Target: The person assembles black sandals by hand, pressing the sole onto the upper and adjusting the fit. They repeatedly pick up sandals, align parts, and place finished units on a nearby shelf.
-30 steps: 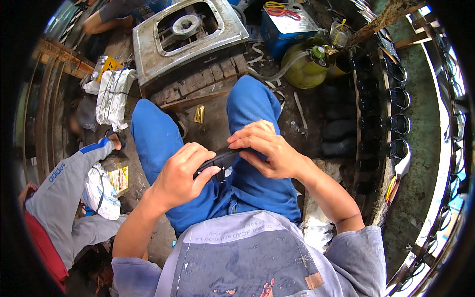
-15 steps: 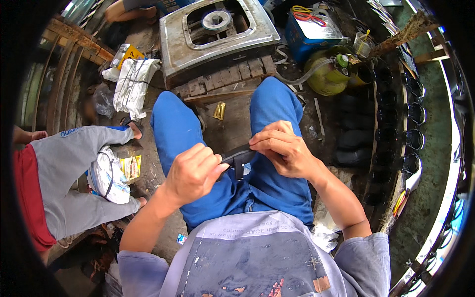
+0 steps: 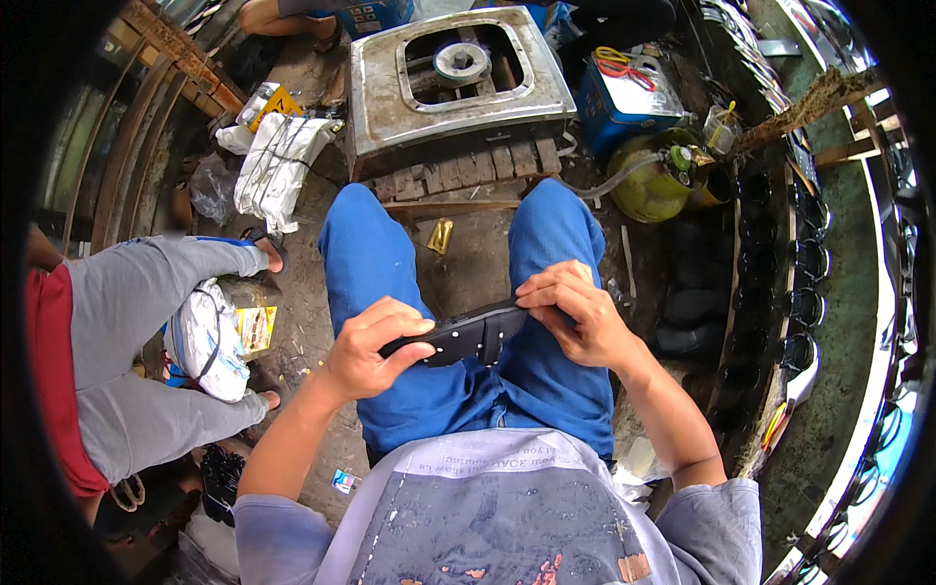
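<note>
I am looking down at the centre of the frame, where both hands are holding a flat black strip studded with small pale rivets (image 3: pixel 466 336) over the lap of the blue trousers (image 3: pixel 468 390). My left hand (image 3: pixel 366 349) is curling closed around the strip's left end, fingers wrapping over the top and thumb lying along the edge. My right hand (image 3: pixel 575 317) is pinching the strip's right end, fingers bent down over it (whether the thumb is underneath I cannot tell). The strip is lying slightly tilted, its right end higher in the frame. At upper centre a worn silvery metal stove top with a round burner (image 3: pixel 458 73) is sitting on a low wooden pallet (image 3: pixel 468 171). To the upper right a blue metal box (image 3: pixel 624 97) and a yellow-green gas cylinder (image 3: pixel 658 180) are standing close together. At the left edge another person in grey trousers (image 3: pixel 146 341) is sitting, with a white bag (image 3: pixel 205 341) between the knees. A small brass-coloured object (image 3: pixel 440 235) is lying on the ground between my knees.
</note>
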Motion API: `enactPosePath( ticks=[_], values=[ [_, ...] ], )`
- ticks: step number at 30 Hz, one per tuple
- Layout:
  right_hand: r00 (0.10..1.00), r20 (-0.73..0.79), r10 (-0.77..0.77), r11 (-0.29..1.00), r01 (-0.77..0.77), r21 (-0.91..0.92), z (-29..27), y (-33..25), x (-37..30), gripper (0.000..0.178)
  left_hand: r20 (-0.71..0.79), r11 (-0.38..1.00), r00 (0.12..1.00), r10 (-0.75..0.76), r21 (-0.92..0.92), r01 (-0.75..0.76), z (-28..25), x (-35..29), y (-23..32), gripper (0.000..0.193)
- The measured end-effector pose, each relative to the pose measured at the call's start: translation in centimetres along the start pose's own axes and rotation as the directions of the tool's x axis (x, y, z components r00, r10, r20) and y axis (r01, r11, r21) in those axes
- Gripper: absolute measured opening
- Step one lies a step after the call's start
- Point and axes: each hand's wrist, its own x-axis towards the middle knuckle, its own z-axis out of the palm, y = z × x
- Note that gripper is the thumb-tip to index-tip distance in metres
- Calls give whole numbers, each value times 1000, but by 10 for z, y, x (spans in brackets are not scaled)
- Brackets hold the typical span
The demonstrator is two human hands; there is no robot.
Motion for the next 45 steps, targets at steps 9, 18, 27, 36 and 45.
enactPosePath(
  ticks=[9, 18, 27, 36, 45],
  values=[
    [988, -54, 147, 971, -155, -181, 5, -34, 25, 17, -33, 982, 996, 82, 170, -76, -22, 4, 2, 20],
    [1000, -10, 29, 990, -30, -135, 66, -73, 63, 29, -141, 1000, 990, 0, 26, 3, -14, -12, -8, 16],
    [994, 70, 85, 992, -78, -101, 67, -71, 66, 23, -188, 990, 982, -7, -139, -19, -23, -26, -19, 11],
    [993, 35, 111, 993, -110, -30, 73, -70, 64, 22, -247, 940, 962, -116, -340, 26, -23, -50, -29, 12],
    [953, -253, 165, 917, -54, 395, 41, -70, 57, 15, -435, 845, 882, -180, -527, -87, 1, 6, 19, 29]
  ],
)
